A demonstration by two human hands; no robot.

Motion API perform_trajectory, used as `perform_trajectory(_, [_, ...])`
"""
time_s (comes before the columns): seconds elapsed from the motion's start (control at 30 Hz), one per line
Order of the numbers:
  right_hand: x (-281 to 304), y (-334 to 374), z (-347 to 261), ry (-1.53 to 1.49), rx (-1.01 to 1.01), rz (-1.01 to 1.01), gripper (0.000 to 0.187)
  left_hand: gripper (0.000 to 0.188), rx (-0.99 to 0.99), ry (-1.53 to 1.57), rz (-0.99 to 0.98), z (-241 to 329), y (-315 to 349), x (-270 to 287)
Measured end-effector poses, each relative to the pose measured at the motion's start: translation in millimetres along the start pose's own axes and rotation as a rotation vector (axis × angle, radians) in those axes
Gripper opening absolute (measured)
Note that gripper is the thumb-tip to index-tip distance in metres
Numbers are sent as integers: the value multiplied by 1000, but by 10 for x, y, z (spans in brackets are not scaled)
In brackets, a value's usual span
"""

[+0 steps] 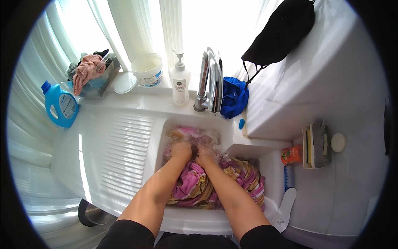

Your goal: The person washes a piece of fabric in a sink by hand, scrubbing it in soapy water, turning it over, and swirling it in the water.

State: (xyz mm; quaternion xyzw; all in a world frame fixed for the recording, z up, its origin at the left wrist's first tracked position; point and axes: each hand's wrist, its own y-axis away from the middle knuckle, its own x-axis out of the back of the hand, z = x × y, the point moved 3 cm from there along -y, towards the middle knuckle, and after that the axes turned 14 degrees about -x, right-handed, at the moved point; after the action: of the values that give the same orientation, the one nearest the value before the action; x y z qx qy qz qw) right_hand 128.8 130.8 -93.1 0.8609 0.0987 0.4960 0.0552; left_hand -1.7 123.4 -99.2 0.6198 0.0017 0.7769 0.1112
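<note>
A pink, tan and white striped cloth (191,182) lies bunched and wet in the white sink (195,216), partly under foamy water. My left hand (181,150) is closed in a fist on the cloth near the far side of the basin. Close beside it, my right hand (203,155) is also closed on the cloth, with splashing water hiding part of its fingers. Beyond my hands stands the chrome faucet (201,101). More of the cloth spreads to the right of my right forearm.
A ribbed washboard (126,153) adjoins the sink's left side. Along the back stand a blue detergent bottle (62,107), a bin of cloths (97,85), a white tub (147,70), a pump bottle (179,83) and a blue cloth (235,97). A brush (289,178) lies at right.
</note>
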Motion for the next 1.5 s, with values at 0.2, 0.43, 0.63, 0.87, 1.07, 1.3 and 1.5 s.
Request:
perform_trajectory(0.2, [1107,804,100,-743,79,13,35,20,-135,230,667,152,907,922])
perform_trajectory(0.43, [1741,1028,241,-507,203,-8,49,17,-258,547,1048,761,1393,2482])
perform_trajectory(0.63, [1490,872,-159,-780,102,-30,80,17,-262,876,1164,792,1459,2932])
perform_trajectory(0.87, [570,548,-324,44,-6,-148,90,54,-46,272,540,231,1008,1011])
perform_trajectory(1.07, [2,316,-44,168,88,-2,67,55,46,75,251,167,527,164])
perform_trajectory(1.3, [-201,-273,-116,308,126,-475,64,53,398,588,215,-135,80,-188])
perform_trajectory(1.5, [-577,-780,276,31,-17,-497,55,46,158,126,-21,-627,-443,-1163])
